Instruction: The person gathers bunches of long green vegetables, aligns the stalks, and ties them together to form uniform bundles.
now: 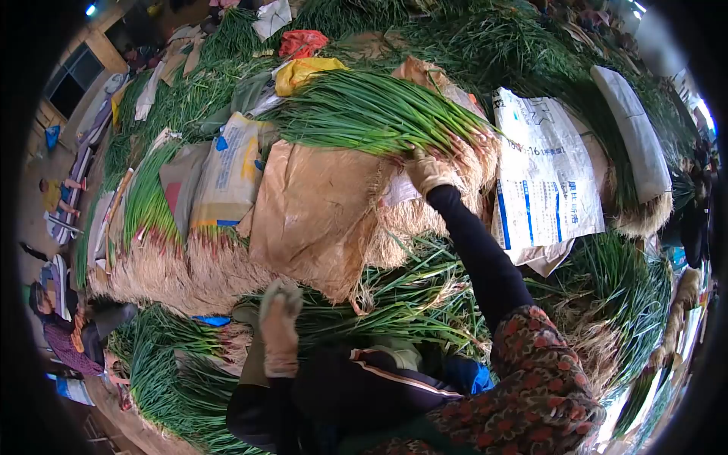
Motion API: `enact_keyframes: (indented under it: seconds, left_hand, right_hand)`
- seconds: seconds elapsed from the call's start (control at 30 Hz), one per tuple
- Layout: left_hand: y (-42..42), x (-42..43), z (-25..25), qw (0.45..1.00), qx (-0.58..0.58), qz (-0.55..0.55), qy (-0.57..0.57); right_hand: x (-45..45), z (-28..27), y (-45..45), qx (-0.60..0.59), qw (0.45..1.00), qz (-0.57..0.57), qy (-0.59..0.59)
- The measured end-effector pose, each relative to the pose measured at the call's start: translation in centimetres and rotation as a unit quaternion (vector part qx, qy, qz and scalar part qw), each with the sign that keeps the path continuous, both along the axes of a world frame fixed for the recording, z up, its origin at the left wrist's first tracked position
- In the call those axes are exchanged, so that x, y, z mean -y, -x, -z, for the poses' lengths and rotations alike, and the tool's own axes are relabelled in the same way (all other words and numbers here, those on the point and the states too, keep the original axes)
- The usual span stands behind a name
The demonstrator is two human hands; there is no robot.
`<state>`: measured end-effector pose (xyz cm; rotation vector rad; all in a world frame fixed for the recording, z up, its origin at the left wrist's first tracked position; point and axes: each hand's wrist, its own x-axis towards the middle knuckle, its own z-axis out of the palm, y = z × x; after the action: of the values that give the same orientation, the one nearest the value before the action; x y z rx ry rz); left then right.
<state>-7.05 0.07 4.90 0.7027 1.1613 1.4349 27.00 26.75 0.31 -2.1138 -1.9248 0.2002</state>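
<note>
A thick bundle of scallions [379, 114] lies across the pile with its green leaves to the left and pale roots to the right. My right hand [429, 171], in a light work glove, is closed on stems at the bundle's near edge, just left of the roots; its fingertips are partly hidden. Under the bundle is a brown paper sheet [315, 212], beside more hanging roots. My left hand [280, 326], gloved as well, is held low over my lap, apart from the bundle. Its fingers reach forward, and I see nothing in them.
A white printed sack [542, 174] covers scallions on the right. Another printed sack [227, 171] lies over bunches on the left. Loose scallions [421, 292] lie before my knees. A yellow bag [307, 74] and a red bag [303, 42] sit farther back. Another person [72, 337] sits at far left.
</note>
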Motion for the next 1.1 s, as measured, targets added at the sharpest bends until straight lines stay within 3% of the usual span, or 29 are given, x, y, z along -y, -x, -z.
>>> enact_keyframes:
  seconds: [0.03, 0.1, 0.13, 0.17, 0.23, 0.27, 0.3, 0.37, 0.43, 0.5, 0.57, 0.63, 0.67, 0.7, 0.73, 0.83, 0.87, 0.97, 1.0, 1.03, 1.07, 1.1]
  left_hand:
    - [-1.7, -0.7, 0.1, 0.999, 0.006, 0.007, 0.043]
    - [-3.3, -1.1, 2.9, 0.997, -0.021, 0.062, 0.052]
    - [-4.1, -1.3, 4.5, 0.994, -0.035, 0.089, 0.055]
    - [-4.7, -1.0, 5.3, 0.987, 0.04, 0.079, 0.133]
    - [-5.1, -0.1, 8.0, 0.979, 0.011, 0.049, 0.195]
    - [-4.8, 0.5, 9.8, 0.974, -0.004, 0.037, 0.226]
    - [-4.2, 1.4, 12.9, 0.977, 0.021, 0.031, 0.211]
    - [-4.3, 3.6, 16.0, 0.962, -0.172, 0.155, 0.146]
    - [-5.4, 6.4, 19.7, 0.96, -0.143, 0.137, 0.2]
    - [-6.4, 7.5, 19.3, 0.951, -0.126, 0.115, 0.257]
    - [-7.0, 8.2, 17.4, 0.931, -0.054, 0.113, 0.344]
    - [-7.0, 8.5, 16.5, 0.929, -0.052, 0.126, 0.344]
    - [-7.2, 8.3, 15.9, 0.928, -0.044, 0.119, 0.351]
    - [-7.3, 8.1, 15.5, 0.928, -0.035, 0.112, 0.355]
    - [-7.2, 8.0, 15.4, 0.933, -0.014, 0.099, 0.346]
    - [-6.3, 8.7, 15.3, 0.94, 0.036, 0.065, 0.334]
    - [-5.8, 8.9, 15.9, 0.939, 0.042, 0.059, 0.335]
    - [-5.4, 9.1, 16.8, 0.944, 0.071, 0.049, 0.318]
    - [-5.3, 9.2, 16.7, 0.946, 0.081, 0.049, 0.311]
    - [-4.9, 9.1, 16.5, 0.95, 0.088, 0.055, 0.295]
    - [-4.2, 8.9, 15.6, 0.954, 0.094, 0.062, 0.277]
    - [-3.9, 8.5, 14.7, 0.959, 0.102, 0.07, 0.257]
  right_hand:
    - [-1.6, 3.4, -0.5, 0.047, 0.993, 0.07, -0.087]
    - [-2.4, 3.7, -0.3, -0.025, 0.999, 0.025, 0.017]
    - [-3.2, 6.7, -0.2, -0.149, 0.989, -0.002, 0.021]
    - [-1.3, 4.7, 0.8, -0.08, 0.995, 0.019, 0.055]
    - [-1.2, 7.8, 0.6, -0.125, 0.984, -0.119, -0.033]
    - [3.2, 2.7, 1.4, -0.183, 0.959, -0.187, -0.109]
    - [4.6, -0.1, 1.4, -0.114, 0.981, -0.119, 0.106]
    - [6.9, -0.4, -0.5, -0.181, 0.969, -0.151, 0.072]
    - [9.1, 2.9, -3.1, 0.089, 0.976, -0.153, -0.131]
    - [12.8, 1.1, -1.2, 0.03, 0.984, -0.115, -0.129]
    - [17.1, 8.4, 1.4, 0.07, 0.949, -0.273, -0.139]
    - [21.7, 11.6, 6.9, -0.172, 0.901, -0.393, -0.058]
    - [22.6, 13.4, 9.2, -0.208, 0.858, -0.466, 0.055]
    - [23.1, 13.7, 12.1, -0.209, 0.873, -0.304, 0.319]
    - [23.4, 12.3, 13.1, -0.159, 0.87, -0.378, 0.275]
    - [23.8, 5.9, 8.9, -0.433, 0.776, -0.237, 0.393]
    - [24.1, 10.1, 5.6, -0.404, 0.831, -0.287, 0.254]
    - [23.0, -2.7, -8.7, -0.557, 0.785, -0.15, 0.227]
    - [23.5, -7.0, -13.3, -0.624, 0.76, -0.098, 0.15]
    - [24.8, -10.0, -16.4, -0.661, 0.749, 0.033, 0.006]
    - [25.2, -17.5, -13.2, -0.702, 0.666, 0.168, -0.188]
    - [24.5, -16.7, -22.2, -0.81, 0.565, -0.139, -0.077]
